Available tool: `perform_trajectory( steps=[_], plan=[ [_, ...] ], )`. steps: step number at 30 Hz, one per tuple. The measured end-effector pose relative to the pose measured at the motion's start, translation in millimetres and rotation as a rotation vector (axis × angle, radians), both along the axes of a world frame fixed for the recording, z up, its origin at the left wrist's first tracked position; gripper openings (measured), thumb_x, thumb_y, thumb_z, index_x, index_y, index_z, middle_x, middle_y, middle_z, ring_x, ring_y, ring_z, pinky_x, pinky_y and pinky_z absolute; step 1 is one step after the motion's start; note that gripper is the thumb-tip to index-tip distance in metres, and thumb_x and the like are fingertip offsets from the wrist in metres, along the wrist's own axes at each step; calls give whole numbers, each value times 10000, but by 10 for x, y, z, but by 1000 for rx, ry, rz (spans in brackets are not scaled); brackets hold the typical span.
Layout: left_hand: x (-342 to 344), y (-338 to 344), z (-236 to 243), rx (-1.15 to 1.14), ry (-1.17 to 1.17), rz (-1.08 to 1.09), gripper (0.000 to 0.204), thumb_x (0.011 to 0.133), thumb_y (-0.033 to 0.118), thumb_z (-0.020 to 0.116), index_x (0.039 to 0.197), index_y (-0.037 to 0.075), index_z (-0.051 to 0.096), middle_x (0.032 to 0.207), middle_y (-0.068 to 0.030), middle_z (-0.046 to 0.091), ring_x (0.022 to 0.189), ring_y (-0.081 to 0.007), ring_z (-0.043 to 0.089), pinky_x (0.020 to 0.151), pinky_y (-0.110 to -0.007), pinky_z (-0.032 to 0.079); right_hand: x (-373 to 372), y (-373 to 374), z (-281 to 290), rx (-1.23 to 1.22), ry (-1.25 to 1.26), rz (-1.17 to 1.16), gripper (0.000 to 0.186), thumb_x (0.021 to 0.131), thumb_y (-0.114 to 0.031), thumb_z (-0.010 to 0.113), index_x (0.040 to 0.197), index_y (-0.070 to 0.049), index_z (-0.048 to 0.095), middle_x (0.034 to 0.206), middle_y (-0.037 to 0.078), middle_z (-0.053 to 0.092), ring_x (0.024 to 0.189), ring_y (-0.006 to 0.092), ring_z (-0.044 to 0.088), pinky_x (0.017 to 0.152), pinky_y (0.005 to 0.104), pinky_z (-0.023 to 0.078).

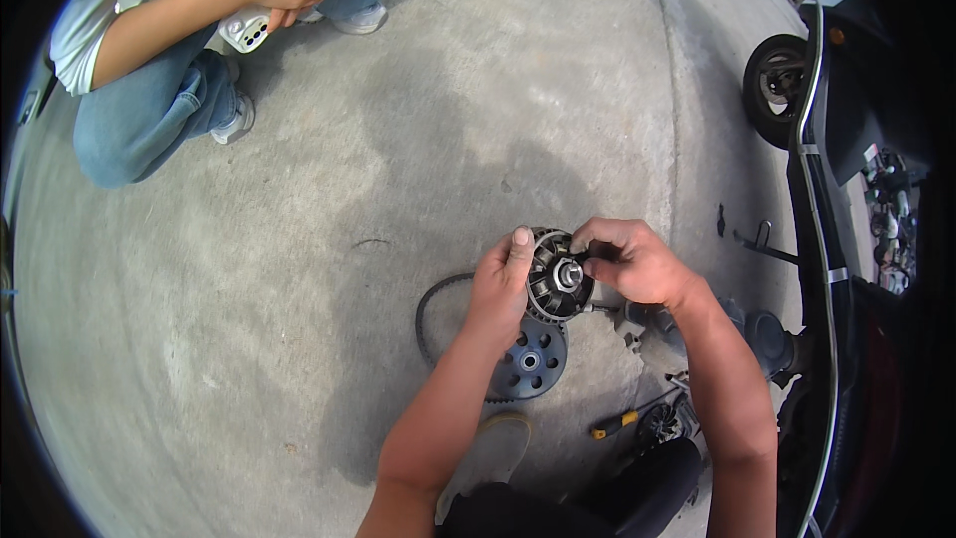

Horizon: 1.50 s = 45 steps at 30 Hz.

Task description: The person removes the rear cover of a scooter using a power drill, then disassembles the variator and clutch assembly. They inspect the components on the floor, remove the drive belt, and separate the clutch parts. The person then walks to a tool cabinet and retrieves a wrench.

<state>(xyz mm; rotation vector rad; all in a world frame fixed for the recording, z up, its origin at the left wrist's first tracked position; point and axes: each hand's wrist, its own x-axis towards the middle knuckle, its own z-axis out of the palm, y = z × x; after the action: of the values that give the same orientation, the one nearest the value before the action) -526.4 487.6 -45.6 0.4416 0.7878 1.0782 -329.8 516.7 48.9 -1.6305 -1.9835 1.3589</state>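
My left hand [503,284] grips the left side of a round metal pulley assembly [551,287] with dark segments and a silver threaded hub. My right hand [637,264] has its thumb and index finger pinched at the top right of the hub, on a small dark piece that I cannot make out clearly. Below the assembly, a dark round plate with holes [538,369] lies on the concrete floor, beside a black toothed belt [428,324] that loops out to the left.
A person [149,110] crouches at upper left, holding a white phone [242,32]. A scooter [825,339] stands along the right edge, its wheel [775,90] above. A yellow-handled screwdriver [613,426] and metal parts [667,423] lie by my right forearm.
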Motion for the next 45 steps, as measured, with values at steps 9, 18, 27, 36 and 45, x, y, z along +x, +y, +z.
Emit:
perform_trajectory(
  steps=[9,18,27,36,45],
  plan=[
    [-7,-47,-85,52,65,114,489,1108,441,529,1166,-19,684,1059,-45,706,963,-100,624,873,-286,526,-173,28,109,258,-313,227,301,825,-26,676,1124,-55,660,987,199,713,940,432,686,813,493,568],
    [-43,-82,-112,-76,34,161,494,1100,440,550,1180,-29,684,1123,-74,713,999,-123,646,897,-294,530,-201,-100,6,299,-197,107,312,828,-29,725,1118,-46,614,969,216,716,904,432,695,772,487,567],
    [-165,-78,-41,-267,-156,242,511,1072,409,602,1309,-43,587,1230,-150,702,1129,-234,696,1015,-393,566,383,-1842,-511,-95,-497,323,305,863,-242,734,1101,-76,642,1072,163,698,1019,392,695,857,510,570],
    [-279,-130,-94,-216,-265,243,398,1090,308,556,1342,0,550,1281,-162,671,1181,-294,679,1006,-496,580,794,-3134,-1226,6,-708,629,191,962,-284,599,1067,-152,688,985,91,707,944,321,725,703,469,600],
    [-479,-189,-90,-302,-384,262,553,1105,442,493,1306,-66,570,1284,-224,669,1135,-333,690,1024,-506,558,268,-2075,272,235,-146,-1,304,939,-276,727,1116,-73,585,969,97,698,828,303,732,680,406,590]
  ],
)
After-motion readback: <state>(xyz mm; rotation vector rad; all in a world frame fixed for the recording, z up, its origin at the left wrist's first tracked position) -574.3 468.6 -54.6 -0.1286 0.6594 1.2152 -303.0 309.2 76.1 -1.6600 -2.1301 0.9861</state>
